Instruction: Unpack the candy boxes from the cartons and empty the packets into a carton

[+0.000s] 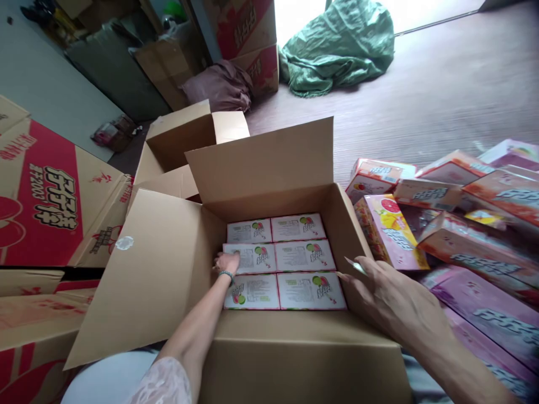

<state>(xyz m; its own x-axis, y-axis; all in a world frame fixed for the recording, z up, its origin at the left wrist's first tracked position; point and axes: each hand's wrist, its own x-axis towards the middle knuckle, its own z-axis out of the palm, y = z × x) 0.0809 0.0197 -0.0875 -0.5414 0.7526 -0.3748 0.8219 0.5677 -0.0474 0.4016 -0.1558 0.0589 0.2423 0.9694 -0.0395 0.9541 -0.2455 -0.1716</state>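
Observation:
A large open cardboard carton (pixel 307 359) stands in front of me. Several white printed boxes (pixel 311 290) with a green and red fruit picture lie in it in two columns. At the carton's left inner wall, my left hand (pixel 227 262) is closed around the left end of the middle-left white box (pixel 256 258), with its fingertips partly hidden. My right hand (pixel 391 297) is above the carton's right edge, fingers closed on a small, pale, pointed blade-like tool (pixel 357 267). Most of that tool is hidden by the fingers.
Pink, purple and orange printed boxes (pixel 484 247) are heaped on the right. Another open carton (pixel 177 140) stands behind, and red printed cartons (pixel 54 191) are stacked at left. A green sack (pixel 337 47) lies on the floor at the back. The near carton's flaps (pixel 143 269) stick outward.

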